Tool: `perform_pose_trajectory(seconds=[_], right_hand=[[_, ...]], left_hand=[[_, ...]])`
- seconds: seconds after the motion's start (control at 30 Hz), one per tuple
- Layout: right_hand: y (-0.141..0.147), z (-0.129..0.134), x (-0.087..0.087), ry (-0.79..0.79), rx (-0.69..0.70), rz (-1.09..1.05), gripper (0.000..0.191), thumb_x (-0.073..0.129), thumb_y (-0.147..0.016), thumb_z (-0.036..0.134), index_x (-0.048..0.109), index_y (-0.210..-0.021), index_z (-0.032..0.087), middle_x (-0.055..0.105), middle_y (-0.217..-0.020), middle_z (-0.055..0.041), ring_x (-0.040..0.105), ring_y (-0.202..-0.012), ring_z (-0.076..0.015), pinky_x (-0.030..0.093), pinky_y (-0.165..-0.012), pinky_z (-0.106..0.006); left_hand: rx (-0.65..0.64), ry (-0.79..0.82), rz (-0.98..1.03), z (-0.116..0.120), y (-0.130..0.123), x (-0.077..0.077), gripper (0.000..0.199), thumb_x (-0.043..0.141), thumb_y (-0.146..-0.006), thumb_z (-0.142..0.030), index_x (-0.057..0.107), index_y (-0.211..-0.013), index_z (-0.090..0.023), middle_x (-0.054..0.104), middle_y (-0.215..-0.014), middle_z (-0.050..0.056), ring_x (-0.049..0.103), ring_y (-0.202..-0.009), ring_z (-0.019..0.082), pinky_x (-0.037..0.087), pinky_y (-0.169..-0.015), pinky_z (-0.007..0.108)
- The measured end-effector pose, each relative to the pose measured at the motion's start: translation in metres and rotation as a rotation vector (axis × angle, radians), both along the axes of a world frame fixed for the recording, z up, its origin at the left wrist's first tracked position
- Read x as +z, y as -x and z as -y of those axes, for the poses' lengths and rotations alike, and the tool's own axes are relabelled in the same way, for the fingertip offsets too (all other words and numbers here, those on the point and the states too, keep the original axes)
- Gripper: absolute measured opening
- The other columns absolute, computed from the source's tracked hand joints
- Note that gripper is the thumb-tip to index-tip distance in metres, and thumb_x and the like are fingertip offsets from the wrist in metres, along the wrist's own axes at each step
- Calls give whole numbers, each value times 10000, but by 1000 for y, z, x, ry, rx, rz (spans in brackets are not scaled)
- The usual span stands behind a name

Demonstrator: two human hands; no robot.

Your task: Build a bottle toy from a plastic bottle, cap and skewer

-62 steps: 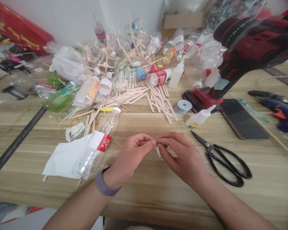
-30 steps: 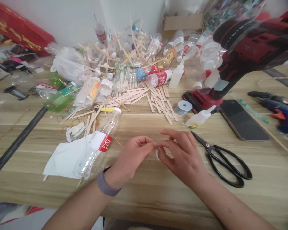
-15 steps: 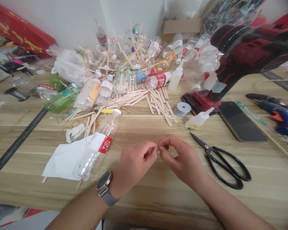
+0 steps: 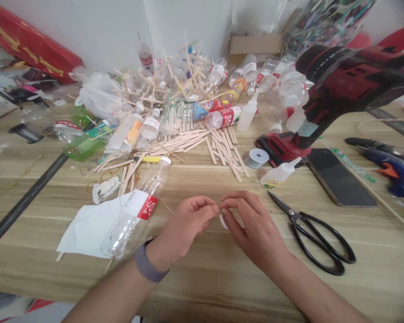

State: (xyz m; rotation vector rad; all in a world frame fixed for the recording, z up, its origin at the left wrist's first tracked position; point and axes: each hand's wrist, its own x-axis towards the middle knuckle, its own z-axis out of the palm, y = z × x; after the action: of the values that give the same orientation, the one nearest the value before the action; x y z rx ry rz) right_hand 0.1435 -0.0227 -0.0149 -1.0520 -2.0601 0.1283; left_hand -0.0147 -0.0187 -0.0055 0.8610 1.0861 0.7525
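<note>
Head view: left of the black-handled metal scissors, a thin white strip is seemingly pinched in the closed fingers of the right hand, braced against the left hand, likewise pinched (contents hidden), presumably for steadiness.

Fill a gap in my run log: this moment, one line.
left hand: pinching; right hand: pinching; white strip: between hands; scissors: right of right hand

Bottle blks L, scissors R; room ahead
</note>
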Motion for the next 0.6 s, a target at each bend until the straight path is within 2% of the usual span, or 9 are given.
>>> perform_pose_trajectory(seconds=[0.07,0.17,0.37,0.6], right_hand=[[1,1,0,-31,-16,-8,122,533,-880,101,536,-896,222,660,-841,-51,638,-821,-198,464,-745,-339],[2,2,1,-42,-27,-21,138,548,-869,97,541,-888,233,672,-813,-31,645,-778,-193,460,-746,-351],[1,4,3,3,-17,-50,159,551,-855,84,580,-926,224,675,-847,-40,642,-808,-195,476,-757,-347],[0,5,3,-16,-59,-17,73,591,-871,170,637,-844,220,639,-802,-38,596,-739,-189,433,-694,-346]], left_hand=[[4,75,64,0,-1,1,201,619,-752,-333,529,-642,-190,286,-424,-107,180,-414,62,139,-422,235],[28,105,94,0,-1,3,215,630,-741,-338,514,-631,-193,285,-430,-103,178,-420,61,128,-427,236],[62,54,20,-1,-2,4,214,600,-745,-344,505,-624,-196,281,-422,-103,170,-419,65,126,-429,243],[104,-30,-47,0,-3,3,182,572,-774,-301,523,-644,-182,318,-476,-92,207,-460,71,158,-451,237]])
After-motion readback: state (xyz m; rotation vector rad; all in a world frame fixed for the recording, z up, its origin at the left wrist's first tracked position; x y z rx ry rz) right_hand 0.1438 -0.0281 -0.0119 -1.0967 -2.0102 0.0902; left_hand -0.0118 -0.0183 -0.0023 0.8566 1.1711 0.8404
